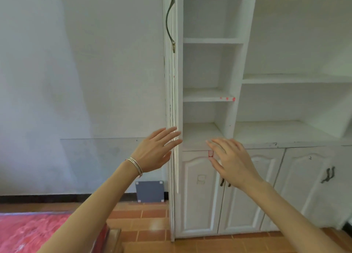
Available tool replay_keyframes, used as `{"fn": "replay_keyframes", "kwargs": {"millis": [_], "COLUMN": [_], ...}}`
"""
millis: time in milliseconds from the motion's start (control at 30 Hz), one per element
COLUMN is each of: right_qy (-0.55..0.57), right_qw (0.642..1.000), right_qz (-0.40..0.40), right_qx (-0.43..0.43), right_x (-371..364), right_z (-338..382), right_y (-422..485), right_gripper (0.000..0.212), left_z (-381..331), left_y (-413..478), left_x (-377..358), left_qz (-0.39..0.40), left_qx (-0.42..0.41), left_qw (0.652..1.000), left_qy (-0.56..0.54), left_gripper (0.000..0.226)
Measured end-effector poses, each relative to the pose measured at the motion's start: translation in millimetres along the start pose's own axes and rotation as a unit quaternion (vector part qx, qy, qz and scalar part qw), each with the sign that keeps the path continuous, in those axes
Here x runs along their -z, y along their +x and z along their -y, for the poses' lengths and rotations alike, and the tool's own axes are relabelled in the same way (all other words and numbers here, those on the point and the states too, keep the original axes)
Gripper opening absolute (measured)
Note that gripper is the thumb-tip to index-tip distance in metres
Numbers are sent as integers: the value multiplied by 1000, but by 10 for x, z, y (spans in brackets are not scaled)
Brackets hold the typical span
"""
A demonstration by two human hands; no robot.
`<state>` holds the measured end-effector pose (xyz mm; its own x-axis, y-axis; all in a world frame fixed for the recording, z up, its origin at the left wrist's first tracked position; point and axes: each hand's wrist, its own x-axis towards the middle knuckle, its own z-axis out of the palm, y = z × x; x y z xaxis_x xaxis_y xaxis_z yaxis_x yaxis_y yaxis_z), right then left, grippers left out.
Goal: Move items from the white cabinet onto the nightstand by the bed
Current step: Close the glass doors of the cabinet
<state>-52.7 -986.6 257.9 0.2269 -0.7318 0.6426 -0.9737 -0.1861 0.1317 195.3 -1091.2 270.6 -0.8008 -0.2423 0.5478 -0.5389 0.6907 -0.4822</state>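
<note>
The white cabinet (285, 132) fills the view from 12 to 5 o'clock. The left hand (156, 151), with bangles (135, 166) on its wrist, hovers at 6 o'clock beside the door (171, 100). The right hand (233, 164) is at 4 o'clock before the ledge. Both hands have straight, spread fingers and hold nothing.
</note>
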Motion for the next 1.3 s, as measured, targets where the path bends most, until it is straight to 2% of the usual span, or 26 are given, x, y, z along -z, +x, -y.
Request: {"fn": "replay_keyframes", "kwargs": {"millis": [133, 333, 600, 733, 1000, 1300], "right_qy": [-20, -56, -91, -100, -108, -96], "right_qw": [999, 994, 983, 978, 974, 980], "right_qz": [2, 7, 7, 22, 34, 29], "right_qx": [-34, -96, -162, -180, -197, -173], "right_x": [-160, -312, -477, -584, -762, -828], "right_z": [-156, -337, -499, -625, -1271, -2461], "right_y": [174, 369, 366, 305, 278, 217], "right_gripper": [47, 46, 46, 47, 47, 46], "left_z": [326, 596, 538, 385, 26, -389], "left_y": [221, 691, 1101, 1323, 1915, 2761], "left_x": [-323, -672, -1090, -1187, -1392, -1750], "left_qz": [-24, -148, -328, -379, -428, -357], "left_qx": [-84, -181, -226, -240, -259, -234], "left_qw": [996, 972, 916, 891, 858, 897], "left_qy": [23, 0, -47, -72, -118, -114], "left_gripper": [42, 30, 30, 25, 17, 15]}}
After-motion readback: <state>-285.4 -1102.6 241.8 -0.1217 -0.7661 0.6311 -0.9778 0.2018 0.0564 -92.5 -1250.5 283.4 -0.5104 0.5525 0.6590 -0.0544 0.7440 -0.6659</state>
